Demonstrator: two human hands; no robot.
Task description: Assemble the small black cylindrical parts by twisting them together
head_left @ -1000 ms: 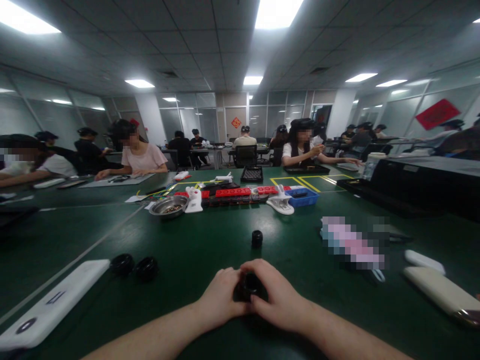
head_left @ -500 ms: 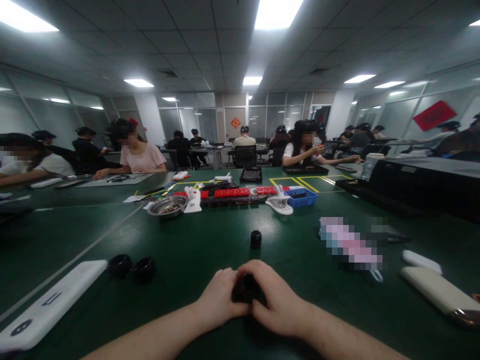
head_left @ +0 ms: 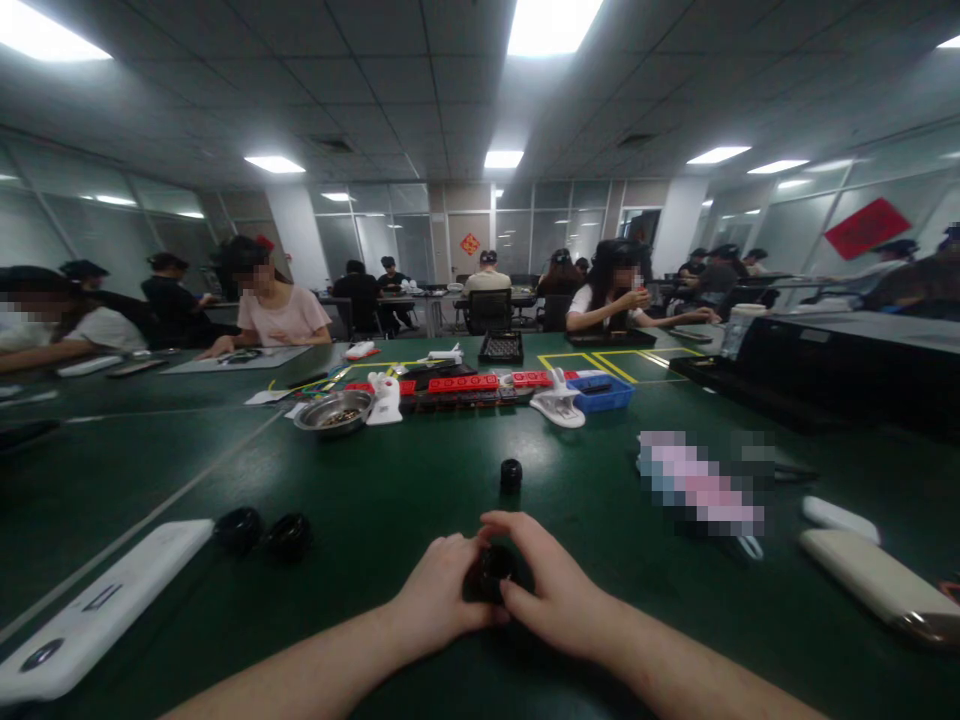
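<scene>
Both hands meet low over the green table [head_left: 375, 500]: the left hand [head_left: 435, 600] and right hand [head_left: 559, 595] curl closed around a small black cylindrical part [head_left: 495, 572]. Its axis direction is hidden by fingers. A similar black piece [head_left: 511, 473] stands upright just beyond.

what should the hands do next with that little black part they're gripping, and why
Probably keep both hands on it and go on twisting gently. The left hand and right hand both close around the small black round part just above the green table, and the fingers hide most of it, so whether it is seated cannot be told. A similar black piece stands apart, just beyond.
</scene>
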